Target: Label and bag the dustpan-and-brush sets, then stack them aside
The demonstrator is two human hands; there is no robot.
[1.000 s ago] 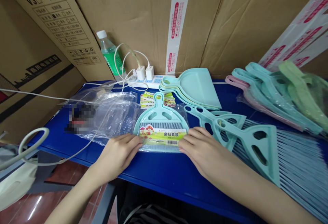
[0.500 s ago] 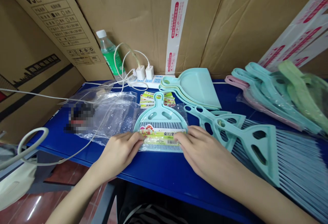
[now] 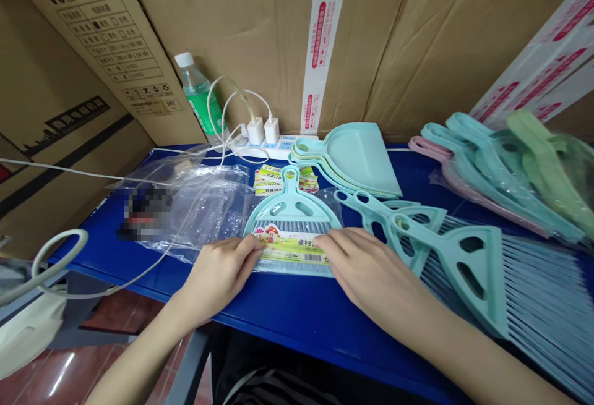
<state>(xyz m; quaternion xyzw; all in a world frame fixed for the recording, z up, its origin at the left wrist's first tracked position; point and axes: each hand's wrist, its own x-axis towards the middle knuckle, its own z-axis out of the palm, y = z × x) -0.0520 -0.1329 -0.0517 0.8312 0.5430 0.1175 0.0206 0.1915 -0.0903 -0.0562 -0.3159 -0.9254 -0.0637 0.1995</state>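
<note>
In the head view, a bagged brush set (image 3: pixel 291 198) was seen lying near the front edge of the blue table (image 3: pixel 288 309). The left end of its label (image 3: pixel 288 245) was touched by the left hand (image 3: pixel 218 272), fingers bent; the right end was partly covered by the right hand (image 3: pixel 364 263), likewise bent. Whether anything was pinched could not be told. Nested dustpans (image 3: pixel 359 154) were seen far right, with brushes (image 3: pixel 448 243) nearer.

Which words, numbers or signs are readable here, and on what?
"V3": left carton
"V6": same carton
"商用电脑", ending blurred: far-left carton side
"桌扫": packet label, continuing under right hand
Too small or blurred: remaining print on these, box tape, bottle, loose cards.
</note>
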